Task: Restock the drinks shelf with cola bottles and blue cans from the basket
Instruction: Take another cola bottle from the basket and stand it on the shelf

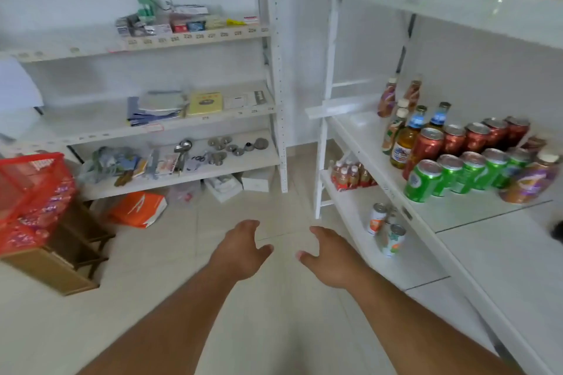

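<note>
The white drinks shelf [359, 128] runs along the right side. Red cans [463, 138], green cans [441, 176] and glass bottles [402, 143] stand in rows on it. A red mesh basket [27, 179] sits at the far left on a wooden stool; what lies in it is blurred. Both my arms reach forward over the floor. My left hand [240, 248] and my right hand [330, 257] hang side by side with relaxed fingers, holding nothing. No cola bottle or blue can is plainly visible.
A white rack [274, 76] with tools, papers and small boxes stands straight ahead. An orange bag [137, 208] and white boxes [237, 184] lie on the floor under it. A lower shelf on the right holds loose cans [387, 231] and a small-bottle pack [350, 176].
</note>
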Tool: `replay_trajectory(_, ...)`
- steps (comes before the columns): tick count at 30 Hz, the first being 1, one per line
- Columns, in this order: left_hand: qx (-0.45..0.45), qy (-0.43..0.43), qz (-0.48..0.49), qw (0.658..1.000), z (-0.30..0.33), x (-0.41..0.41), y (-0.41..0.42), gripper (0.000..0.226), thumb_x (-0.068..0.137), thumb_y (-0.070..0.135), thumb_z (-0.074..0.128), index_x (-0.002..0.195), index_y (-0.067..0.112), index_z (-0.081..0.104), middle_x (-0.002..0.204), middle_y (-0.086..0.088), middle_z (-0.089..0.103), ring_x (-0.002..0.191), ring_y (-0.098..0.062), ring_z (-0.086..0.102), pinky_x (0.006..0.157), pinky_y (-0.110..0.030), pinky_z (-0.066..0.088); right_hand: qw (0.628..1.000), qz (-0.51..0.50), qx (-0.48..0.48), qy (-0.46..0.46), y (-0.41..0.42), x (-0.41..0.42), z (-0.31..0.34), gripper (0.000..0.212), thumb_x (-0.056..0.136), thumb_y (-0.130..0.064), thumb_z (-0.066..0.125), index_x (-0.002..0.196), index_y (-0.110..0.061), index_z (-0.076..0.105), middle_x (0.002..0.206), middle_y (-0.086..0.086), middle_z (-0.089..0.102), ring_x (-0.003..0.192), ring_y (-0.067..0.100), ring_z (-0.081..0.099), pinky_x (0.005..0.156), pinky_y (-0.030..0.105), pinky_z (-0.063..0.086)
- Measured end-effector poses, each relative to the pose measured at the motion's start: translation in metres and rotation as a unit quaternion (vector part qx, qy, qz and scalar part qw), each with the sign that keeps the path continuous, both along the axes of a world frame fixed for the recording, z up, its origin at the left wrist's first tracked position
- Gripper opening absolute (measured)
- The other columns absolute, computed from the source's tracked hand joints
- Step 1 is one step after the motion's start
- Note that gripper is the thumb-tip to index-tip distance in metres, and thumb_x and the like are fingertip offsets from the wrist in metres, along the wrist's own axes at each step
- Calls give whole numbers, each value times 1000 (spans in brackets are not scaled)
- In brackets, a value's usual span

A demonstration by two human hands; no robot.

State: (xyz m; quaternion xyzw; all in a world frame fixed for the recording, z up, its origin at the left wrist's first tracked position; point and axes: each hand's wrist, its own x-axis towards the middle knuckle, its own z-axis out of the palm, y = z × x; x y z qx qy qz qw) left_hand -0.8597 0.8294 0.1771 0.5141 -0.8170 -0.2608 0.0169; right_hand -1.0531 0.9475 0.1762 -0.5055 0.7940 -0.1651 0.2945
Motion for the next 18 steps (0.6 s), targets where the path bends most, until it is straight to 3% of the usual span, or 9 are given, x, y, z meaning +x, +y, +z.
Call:
replay_trajectory(8,15,3,187,982,0,174,-41,77,96,53,66,160,24,35,165,1,35,147,-24,40,118,-35,38,988,154,6,-3,-110,134,1,83,97,-59,58,164,-21,27,167,1,33,151,24,35,121,34,32)
replay_trajectory(18,13,53,308,950,5,346,-104,78,94,55,67,159,25,36,166,3,35,147,-22,41,116,-36,41,966,257,3,7,-224,310,8,79,98,-55,59,163,-20,29,164,3,37,149,25,38,120,34,34)
